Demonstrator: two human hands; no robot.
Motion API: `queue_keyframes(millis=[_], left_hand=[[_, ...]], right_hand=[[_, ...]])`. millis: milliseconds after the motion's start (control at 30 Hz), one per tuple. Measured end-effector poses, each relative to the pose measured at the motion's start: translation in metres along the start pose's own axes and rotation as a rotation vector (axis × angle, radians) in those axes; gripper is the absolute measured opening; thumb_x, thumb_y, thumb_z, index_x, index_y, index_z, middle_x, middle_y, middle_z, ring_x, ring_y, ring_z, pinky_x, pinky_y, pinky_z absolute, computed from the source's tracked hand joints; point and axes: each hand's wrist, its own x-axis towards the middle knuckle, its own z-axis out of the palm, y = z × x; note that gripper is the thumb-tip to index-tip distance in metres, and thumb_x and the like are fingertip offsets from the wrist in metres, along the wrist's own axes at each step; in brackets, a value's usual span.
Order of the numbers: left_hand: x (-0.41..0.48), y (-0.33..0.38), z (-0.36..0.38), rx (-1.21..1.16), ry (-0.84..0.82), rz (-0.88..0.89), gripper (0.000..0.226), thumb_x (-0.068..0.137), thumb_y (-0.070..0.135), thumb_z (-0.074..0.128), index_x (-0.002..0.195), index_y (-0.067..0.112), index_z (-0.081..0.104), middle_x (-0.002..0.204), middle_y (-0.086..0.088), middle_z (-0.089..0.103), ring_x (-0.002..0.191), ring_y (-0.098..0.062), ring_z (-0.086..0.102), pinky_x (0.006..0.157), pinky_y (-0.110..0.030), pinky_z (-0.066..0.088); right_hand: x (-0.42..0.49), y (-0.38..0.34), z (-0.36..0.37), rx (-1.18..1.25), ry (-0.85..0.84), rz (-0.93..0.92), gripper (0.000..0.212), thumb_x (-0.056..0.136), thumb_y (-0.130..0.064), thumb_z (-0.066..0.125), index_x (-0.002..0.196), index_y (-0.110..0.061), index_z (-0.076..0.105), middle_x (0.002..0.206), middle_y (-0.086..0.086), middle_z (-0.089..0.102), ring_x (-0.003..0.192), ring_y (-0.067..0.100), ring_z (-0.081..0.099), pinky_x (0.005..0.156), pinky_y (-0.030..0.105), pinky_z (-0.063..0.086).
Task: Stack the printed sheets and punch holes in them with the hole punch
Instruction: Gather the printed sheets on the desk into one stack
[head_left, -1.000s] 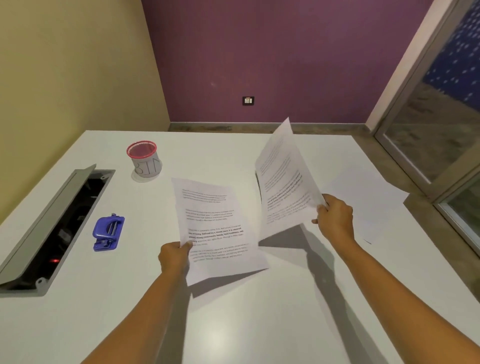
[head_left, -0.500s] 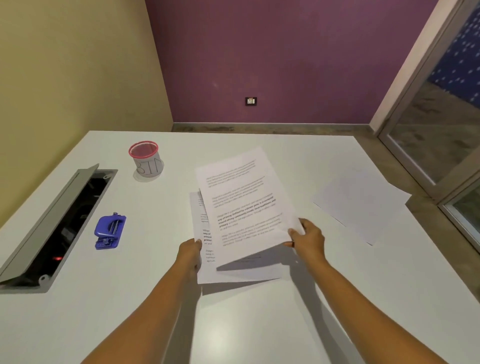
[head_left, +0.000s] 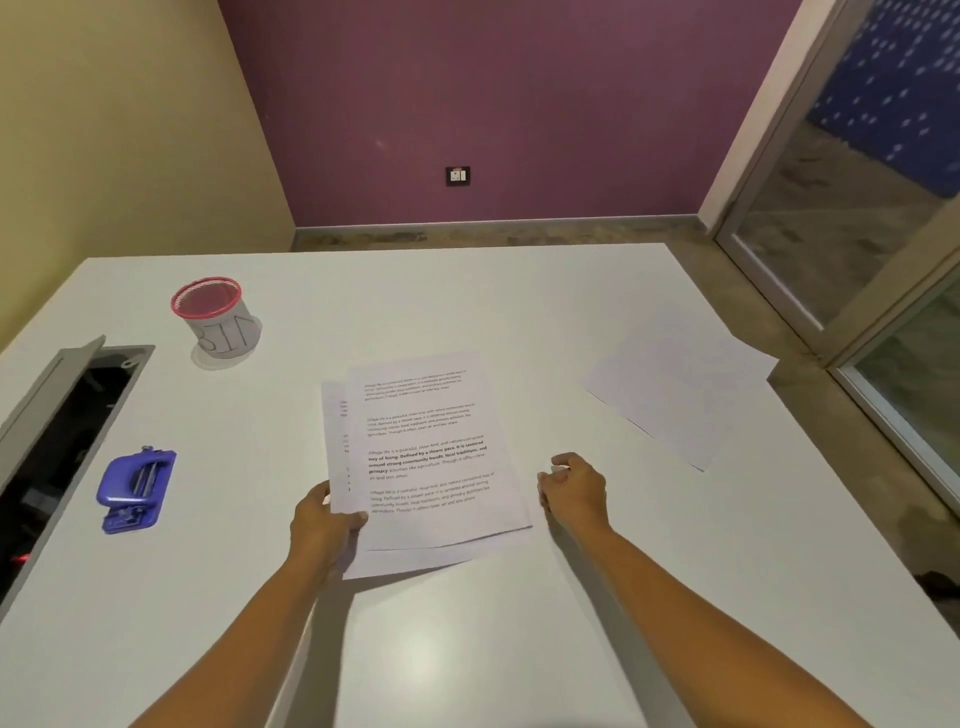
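Two printed sheets (head_left: 423, 452) lie overlapped on the white table (head_left: 467, 649), the upper one shifted right and up of the lower. My left hand (head_left: 322, 525) pinches their lower left edge, thumb on top. My right hand (head_left: 574, 491) hovers just right of the sheets with fingers loosely curled, holding nothing. A blue hole punch (head_left: 136, 488) sits on the table to the left, apart from both hands. More white sheets (head_left: 680, 387) lie face down at the right, near the table's edge.
A mesh cup with a pink rim, marked BIN (head_left: 218, 322), stands at the back left. An open cable hatch (head_left: 57, 441) with a raised grey lid is set into the table's left side. A glass door is at the right.
My right hand laid its sheet on top of the one in my left hand, let go and drew back to the right. My left hand kept its grip.
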Motion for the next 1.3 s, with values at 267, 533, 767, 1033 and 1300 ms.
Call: queue_keyframes(millis=[267, 533, 767, 1033, 1300], left_hand=[[-0.005, 0.014, 0.002, 0.258, 0.114, 0.22, 0.066, 0.08, -0.006, 0.061, 0.139, 0.012, 0.038, 0.119, -0.021, 0.062, 0.11, -0.039, 0.056, 0.096, -0.046, 0.042], [-0.001, 0.019, 0.007, 0.365, 0.134, 0.299, 0.079, 0.081, -0.008, 0.059, 0.146, 0.019, 0.024, 0.137, -0.019, 0.049, 0.122, -0.043, 0.046, 0.104, -0.051, 0.036], [0.0, 0.017, 0.014, 0.368, 0.132, 0.283, 0.076, 0.081, -0.005, 0.06, 0.146, 0.016, 0.026, 0.138, -0.017, 0.049, 0.124, -0.04, 0.046, 0.106, -0.049, 0.035], [-0.017, 0.016, 0.022, 0.291, 0.15, 0.211, 0.072, 0.079, -0.008, 0.061, 0.142, 0.012, 0.033, 0.125, -0.02, 0.059, 0.115, -0.039, 0.053, 0.102, -0.047, 0.038], [-0.021, 0.014, 0.017, 0.187, 0.133, 0.113, 0.072, 0.078, -0.007, 0.062, 0.141, 0.011, 0.034, 0.121, -0.019, 0.062, 0.115, -0.036, 0.055, 0.105, -0.048, 0.039]], right_hand=[[0.07, 0.019, -0.066, -0.389, 0.102, -0.117, 0.032, 0.088, -0.011, 0.052, 0.12, -0.005, 0.054, 0.126, 0.014, 0.057, 0.115, 0.03, 0.054, 0.093, 0.032, 0.042], [0.1, 0.039, -0.09, -0.763, -0.145, -0.057, 0.073, 0.093, -0.047, 0.039, 0.145, -0.006, 0.01, 0.157, 0.011, 0.002, 0.145, 0.026, 0.003, 0.114, 0.049, 0.015], [0.072, 0.064, -0.081, -0.76, -0.096, -0.238, 0.065, 0.095, -0.046, 0.035, 0.146, -0.011, 0.016, 0.157, 0.005, 0.011, 0.145, 0.019, 0.01, 0.116, 0.047, 0.011], [0.043, 0.069, -0.086, -0.657, 0.129, -0.329, 0.029, 0.093, -0.033, 0.046, 0.094, -0.008, 0.062, 0.101, 0.008, 0.061, 0.1, 0.028, 0.056, 0.092, 0.04, 0.039], [0.038, 0.067, -0.104, -0.475, 0.287, 0.066, 0.041, 0.083, -0.031, 0.063, 0.116, -0.008, 0.053, 0.122, 0.012, 0.051, 0.118, 0.03, 0.045, 0.092, 0.043, 0.042]])
